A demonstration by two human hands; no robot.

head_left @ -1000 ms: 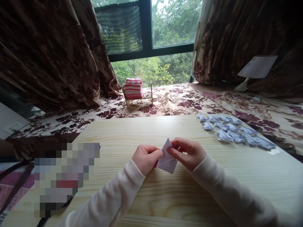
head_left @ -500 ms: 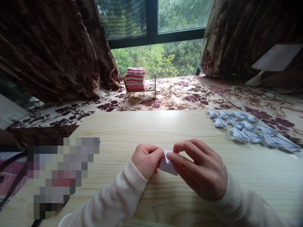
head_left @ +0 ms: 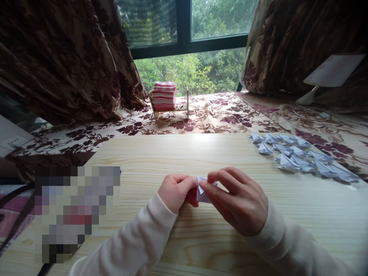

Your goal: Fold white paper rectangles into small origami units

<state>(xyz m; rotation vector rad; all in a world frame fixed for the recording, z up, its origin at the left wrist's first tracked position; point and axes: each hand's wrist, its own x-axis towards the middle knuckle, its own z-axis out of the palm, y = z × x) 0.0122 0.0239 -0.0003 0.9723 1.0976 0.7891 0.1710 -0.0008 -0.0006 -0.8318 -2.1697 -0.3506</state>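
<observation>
Between my two hands, above the light wooden table point(head_left: 138, 161), is a small folded piece of white paper point(head_left: 202, 196) with faint markings and a triangular flap. My left hand point(head_left: 176, 192) pinches its left edge between thumb and fingers. On the other side, my right hand point(head_left: 241, 199) grips the paper, thumb and index finger at the flap and upper edge; its other fingers curl behind and partly hide the right side. Several folded white paper pieces point(head_left: 289, 163) with pointed corners lie in rows at the table's far right.
A small wooden rack point(head_left: 172, 111) bearing a stack of pink-and-white striped cloths point(head_left: 163, 96) stands on the floral-covered ledge by the window. To the right is a white lamp point(head_left: 333, 71) with a cord. A pixelated area covers something at the table's left.
The folded paper has turned slightly and risen a little between my hands. My right hand has shifted slightly left and up, its fingers still at the flap.
</observation>
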